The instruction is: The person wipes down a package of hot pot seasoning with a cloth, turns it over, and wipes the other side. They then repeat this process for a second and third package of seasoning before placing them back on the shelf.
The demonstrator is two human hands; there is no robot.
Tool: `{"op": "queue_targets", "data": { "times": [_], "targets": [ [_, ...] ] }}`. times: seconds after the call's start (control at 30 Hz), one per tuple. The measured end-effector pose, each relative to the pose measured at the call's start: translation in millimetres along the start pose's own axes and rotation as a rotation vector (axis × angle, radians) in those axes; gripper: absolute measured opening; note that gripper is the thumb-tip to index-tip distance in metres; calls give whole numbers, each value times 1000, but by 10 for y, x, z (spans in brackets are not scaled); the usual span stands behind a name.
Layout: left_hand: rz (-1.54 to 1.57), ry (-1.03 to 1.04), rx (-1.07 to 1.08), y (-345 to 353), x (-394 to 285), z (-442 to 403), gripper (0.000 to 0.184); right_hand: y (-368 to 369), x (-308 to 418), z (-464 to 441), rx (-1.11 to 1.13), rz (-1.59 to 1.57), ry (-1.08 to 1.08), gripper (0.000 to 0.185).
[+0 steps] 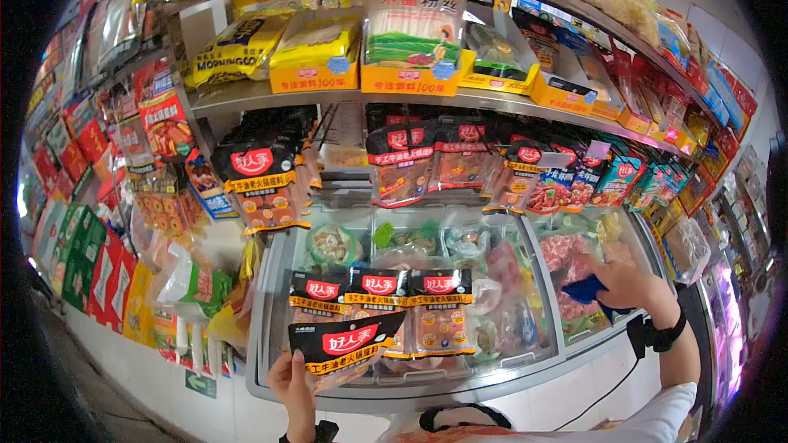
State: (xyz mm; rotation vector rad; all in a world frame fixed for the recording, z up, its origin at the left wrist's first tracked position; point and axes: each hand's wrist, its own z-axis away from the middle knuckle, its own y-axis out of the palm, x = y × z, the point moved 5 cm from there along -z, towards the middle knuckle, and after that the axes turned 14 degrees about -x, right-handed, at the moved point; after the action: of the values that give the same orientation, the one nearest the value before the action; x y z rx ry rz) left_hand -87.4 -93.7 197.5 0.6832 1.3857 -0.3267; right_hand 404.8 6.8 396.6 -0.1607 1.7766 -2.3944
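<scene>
My left hand (pixel 293 385) grips the lower left edge of a black and orange packet of hotpot soup base (pixel 349 351), tilted above the freezer's near edge. Just behind it, several matching packets (pixel 441 312) lie in a row on the glass lid. Over the right part of the freezer, my right hand (pixel 630 280) holds a dark blue cloth (pixel 585 288), with its fingers partly hidden and the index finger stretched out. The cloth is close to the glass; whether it touches cannot be made out.
A chest freezer (pixel 275 312) with sliding glass lids holds bagged food. Above it, more soup base packets (pixel 256 180) hang from hooks under a metal shelf (pixel 328 100) of boxed goods. Packets and boxes (pixel 82 250) line the left side. A cable (pixel 603 398) runs near my right arm.
</scene>
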Motion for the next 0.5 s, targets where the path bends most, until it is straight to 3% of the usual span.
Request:
{"op": "queue_targets", "data": {
  "times": [0.03,0.17,0.23,0.3,0.4,0.5],
  "targets": [
    [26,-10,-19,18,-13,12,14,-191,246,45,-242,-13,-168,81],
    [-6,95,3,19,-149,147,17,-637,820,438,-229,-62,-231,83],
    [-9,129,-14,36,-178,234,17,-770,1038,698,-558,-120,-489,77],
    [-28,162,-38,23,-202,367,18,-729,1117,947,-834,-63,-730,59],
    [-3,161,-49,13,-292,522,22,-742,1159,1254,-1205,-149,-948,50],
    [-12,202,-105,98,-431,733,24,-600,916,1371,-1078,-364,-1033,44]
  ]
}}
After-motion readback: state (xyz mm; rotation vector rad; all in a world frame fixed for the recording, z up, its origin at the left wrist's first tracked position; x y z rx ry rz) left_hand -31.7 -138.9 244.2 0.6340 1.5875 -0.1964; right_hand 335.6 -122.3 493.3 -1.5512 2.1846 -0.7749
